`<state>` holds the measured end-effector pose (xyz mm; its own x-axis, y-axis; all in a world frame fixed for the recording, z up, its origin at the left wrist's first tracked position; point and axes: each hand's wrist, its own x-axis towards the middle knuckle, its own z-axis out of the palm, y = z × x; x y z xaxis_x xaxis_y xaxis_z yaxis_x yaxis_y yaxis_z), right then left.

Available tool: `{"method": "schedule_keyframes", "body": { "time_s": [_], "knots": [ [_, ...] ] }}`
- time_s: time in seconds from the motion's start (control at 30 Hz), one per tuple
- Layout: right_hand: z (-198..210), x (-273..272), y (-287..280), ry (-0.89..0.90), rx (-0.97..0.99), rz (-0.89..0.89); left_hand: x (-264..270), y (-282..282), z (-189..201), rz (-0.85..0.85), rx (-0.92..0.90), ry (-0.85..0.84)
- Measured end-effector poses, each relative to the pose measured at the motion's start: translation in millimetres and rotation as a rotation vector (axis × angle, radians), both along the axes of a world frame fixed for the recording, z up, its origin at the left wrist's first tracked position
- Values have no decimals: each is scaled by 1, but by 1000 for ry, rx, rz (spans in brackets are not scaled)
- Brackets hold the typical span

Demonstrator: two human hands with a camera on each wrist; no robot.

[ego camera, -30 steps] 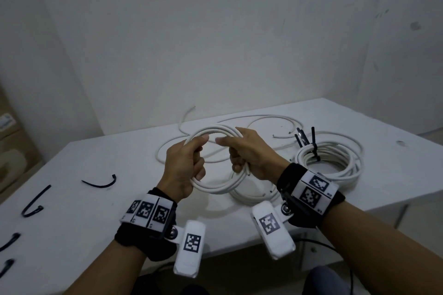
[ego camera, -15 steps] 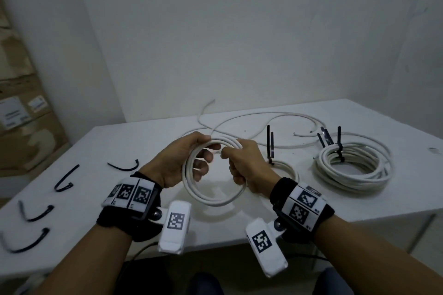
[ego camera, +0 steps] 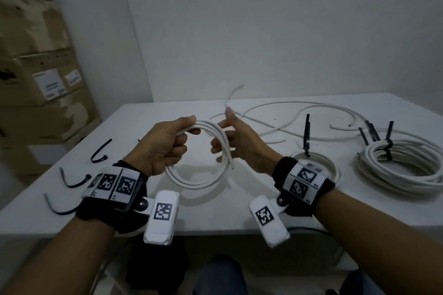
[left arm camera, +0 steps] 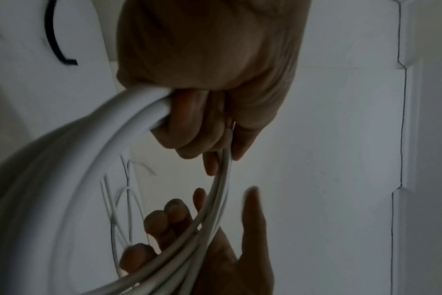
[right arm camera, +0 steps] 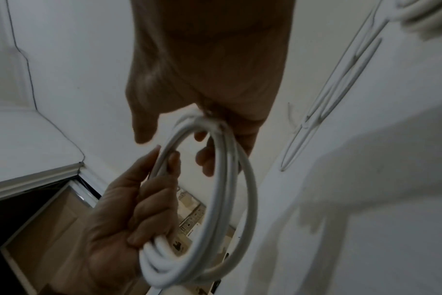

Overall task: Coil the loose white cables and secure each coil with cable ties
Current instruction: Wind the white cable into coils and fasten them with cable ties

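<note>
We hold a small coil of white cable (ego camera: 203, 151) in the air above the near part of the white table (ego camera: 134, 127). Our left hand (ego camera: 165, 146) grips the coil's left side with fingers curled round the strands. Our right hand (ego camera: 242, 148) touches the right side, thumb and forefinger straight and apart; whether its lower fingers close on the strands we cannot tell.

Bare tabletop lies under the coil, up to the near edge. Loose ties (ego camera: 100, 152) sit left by the table's side edge, a tied coil (ego camera: 318, 163) just beyond our right wrist, a bigger tied coil (ego camera: 405, 170) further right, cut off by the frame. Loose cable (ego camera: 299, 105) trails behind. Both wrist views are dim and blurred.
</note>
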<state>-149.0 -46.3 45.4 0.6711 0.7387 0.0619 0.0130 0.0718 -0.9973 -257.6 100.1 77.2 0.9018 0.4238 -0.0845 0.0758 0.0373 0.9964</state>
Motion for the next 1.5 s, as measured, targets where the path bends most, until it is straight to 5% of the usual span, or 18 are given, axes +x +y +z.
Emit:
{"method": "schedule_keyframes", "body": {
  "time_s": [0.4, 0.57, 0.87, 1.2, 1.37, 1.5],
  "knots": [
    [1, 49, 140, -620, -790, 342, -37, 87, 2, 188, -23, 23],
    [-6, 41, 167, -887, -952, 467, -36, 99, 1, 194, -70, 32],
    [-12, 51, 139, -1036, -986, 352, -24, 86, 4, 164, -89, 1],
    [-32, 50, 171, -1045, -862, 330, -26, 83, 6, 192, -46, 13],
    [-16, 48, 163, -1182, -1000, 474, -23, 85, 8, 184, -52, 0],
    [11, 56, 114, -1232, -902, 311, -13, 75, 9, 182, -30, -12]
  ]
}}
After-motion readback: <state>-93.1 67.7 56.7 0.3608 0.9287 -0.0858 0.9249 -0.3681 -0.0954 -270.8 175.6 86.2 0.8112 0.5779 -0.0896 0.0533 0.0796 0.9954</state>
